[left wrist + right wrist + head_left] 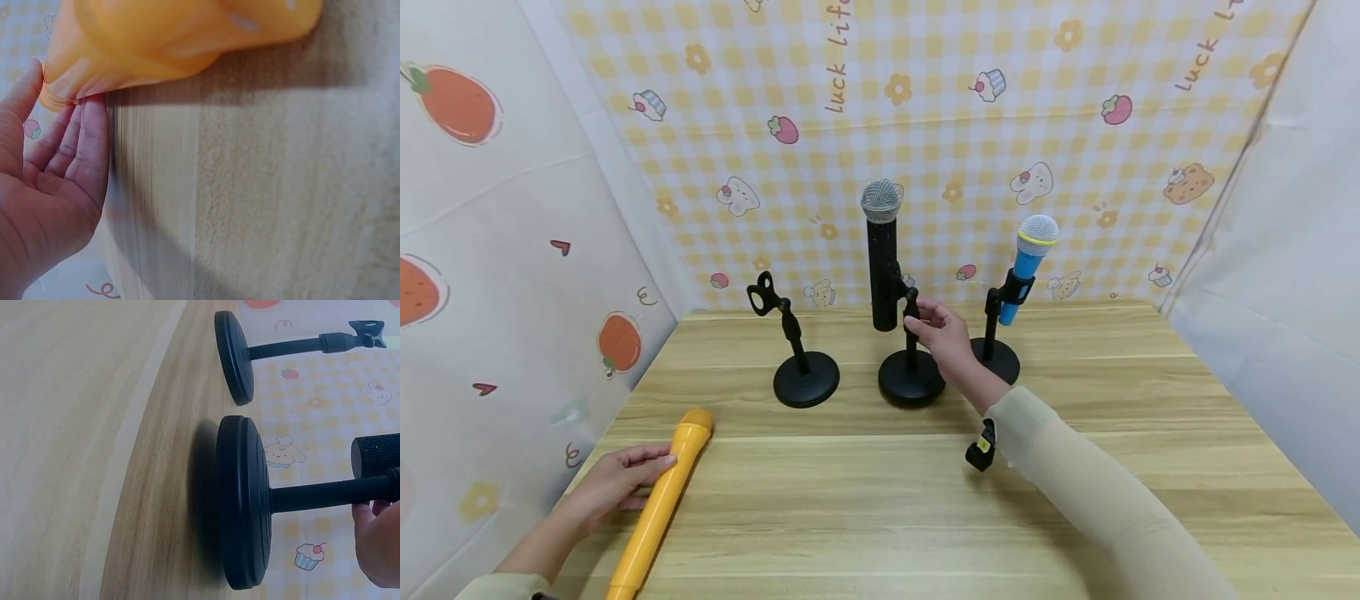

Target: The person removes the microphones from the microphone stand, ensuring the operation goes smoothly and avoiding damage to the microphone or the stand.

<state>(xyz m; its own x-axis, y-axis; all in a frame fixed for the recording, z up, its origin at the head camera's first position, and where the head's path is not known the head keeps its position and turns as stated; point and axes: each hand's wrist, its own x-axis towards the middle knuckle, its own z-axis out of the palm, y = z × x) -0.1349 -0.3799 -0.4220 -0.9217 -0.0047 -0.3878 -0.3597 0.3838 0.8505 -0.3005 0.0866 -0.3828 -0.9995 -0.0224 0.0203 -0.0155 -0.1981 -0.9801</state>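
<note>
In the head view, my left hand holds an orange microphone at the table's left front, thumb on one side and fingers on the other. The left wrist view shows this hand pinching the orange microphone up close. My right hand grips the upper pole of the middle black stand, whose clip carries a black microphone with a silver mesh head. A shadow runs beside this stand's round base in the right wrist view; whether the base touches the table I cannot tell.
A black stand with a bare clip is left of the middle one. Behind my right wrist, another stand bears a blue microphone, tilted. All stand on the wooden table, before a checked cloth backdrop.
</note>
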